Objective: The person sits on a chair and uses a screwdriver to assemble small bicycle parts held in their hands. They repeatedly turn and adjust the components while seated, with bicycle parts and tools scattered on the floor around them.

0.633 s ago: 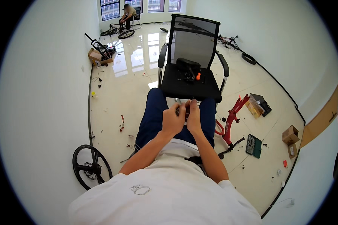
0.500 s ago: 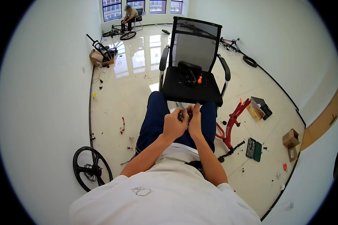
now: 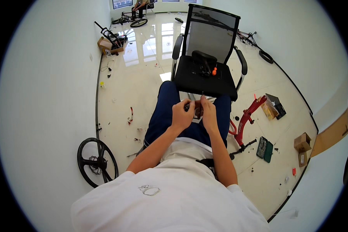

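Both my hands are close together above my lap, thumbs toward each other. My left hand point(image 3: 182, 116) is closed around a small dark part point(image 3: 186, 107), mostly hidden by the fingers; its kind cannot be made out. My right hand point(image 3: 209, 116) pinches something slim and dark, whose tip point(image 3: 202, 93) pokes up past the fingertips. Just beyond my knees is a black mesh office chair point(image 3: 210, 87). On its seat lie a black bicycle saddle point(image 3: 203, 57), an orange-handled screwdriver point(image 3: 214, 71) and small black parts.
A red bicycle frame point(image 3: 246, 118) stands on the floor to my right, near an opened green tool case point(image 3: 264, 150) and cardboard boxes point(image 3: 302, 142). At left a black spoked wheel point(image 3: 101, 162) leans by the wall. Far off, a person point(image 3: 140, 7) sits beside bicycle parts.
The view has tilted downward and shifted, so the room sits higher in the picture. My hands have drawn slightly apart, each still closed.
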Demonstrator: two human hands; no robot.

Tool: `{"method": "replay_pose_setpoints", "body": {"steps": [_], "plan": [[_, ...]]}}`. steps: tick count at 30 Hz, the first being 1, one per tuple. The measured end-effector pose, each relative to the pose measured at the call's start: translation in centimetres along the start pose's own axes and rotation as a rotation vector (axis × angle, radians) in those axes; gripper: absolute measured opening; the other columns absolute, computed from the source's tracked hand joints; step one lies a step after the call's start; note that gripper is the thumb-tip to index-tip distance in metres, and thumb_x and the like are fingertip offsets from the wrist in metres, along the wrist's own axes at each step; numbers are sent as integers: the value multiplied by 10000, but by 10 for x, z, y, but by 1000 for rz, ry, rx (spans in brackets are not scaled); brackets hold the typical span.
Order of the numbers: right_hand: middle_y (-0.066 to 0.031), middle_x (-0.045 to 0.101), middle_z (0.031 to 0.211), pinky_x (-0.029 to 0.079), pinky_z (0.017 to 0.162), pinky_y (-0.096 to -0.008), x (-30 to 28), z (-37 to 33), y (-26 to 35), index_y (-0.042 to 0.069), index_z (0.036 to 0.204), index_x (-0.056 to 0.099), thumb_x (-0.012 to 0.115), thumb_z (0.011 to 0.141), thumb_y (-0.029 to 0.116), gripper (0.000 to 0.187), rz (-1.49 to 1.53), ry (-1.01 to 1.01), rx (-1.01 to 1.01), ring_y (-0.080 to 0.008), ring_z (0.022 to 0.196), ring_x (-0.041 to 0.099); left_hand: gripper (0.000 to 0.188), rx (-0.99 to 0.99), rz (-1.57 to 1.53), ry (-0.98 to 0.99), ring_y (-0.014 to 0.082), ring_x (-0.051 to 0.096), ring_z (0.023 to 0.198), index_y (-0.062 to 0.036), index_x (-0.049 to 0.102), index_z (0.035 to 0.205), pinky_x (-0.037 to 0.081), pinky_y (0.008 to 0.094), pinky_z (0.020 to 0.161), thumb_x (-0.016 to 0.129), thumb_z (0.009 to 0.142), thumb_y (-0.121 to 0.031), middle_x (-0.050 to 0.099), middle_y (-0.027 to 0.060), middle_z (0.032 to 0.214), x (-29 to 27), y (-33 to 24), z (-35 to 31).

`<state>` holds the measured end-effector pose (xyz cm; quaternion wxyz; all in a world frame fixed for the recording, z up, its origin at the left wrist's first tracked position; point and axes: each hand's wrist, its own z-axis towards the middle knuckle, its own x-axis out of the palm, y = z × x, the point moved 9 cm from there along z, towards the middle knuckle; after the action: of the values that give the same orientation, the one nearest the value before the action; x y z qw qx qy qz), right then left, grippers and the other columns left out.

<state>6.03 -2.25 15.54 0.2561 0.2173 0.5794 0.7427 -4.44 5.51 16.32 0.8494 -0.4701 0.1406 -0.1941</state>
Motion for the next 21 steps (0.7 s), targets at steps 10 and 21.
{"method": "replay_pose_setpoints", "body": {"steps": [10, 21], "plan": [[-92, 598, 646, 411, 505, -266, 6, -29, 57, -33, 866, 614, 592, 906, 130, 168, -495, -27, -384, -125, 543, 549, 279, -486, -362, 42, 109, 491, 457, -36, 618, 730, 393, 254, 437, 531, 898, -241, 522, 24, 560, 5, 39, -7], [-54, 611, 677, 424, 416, -214, 4, -17, 40, -13, 872, 610, 587, 935, 138, 165, -13, 66, -132, -96, 493, 562, 327, -735, -640, 136, 164, 507, 401, -26, 568, 729, 420, 280, 404, 465, 913, -276, 535, 51, 555, 18, 49, -12]]}}
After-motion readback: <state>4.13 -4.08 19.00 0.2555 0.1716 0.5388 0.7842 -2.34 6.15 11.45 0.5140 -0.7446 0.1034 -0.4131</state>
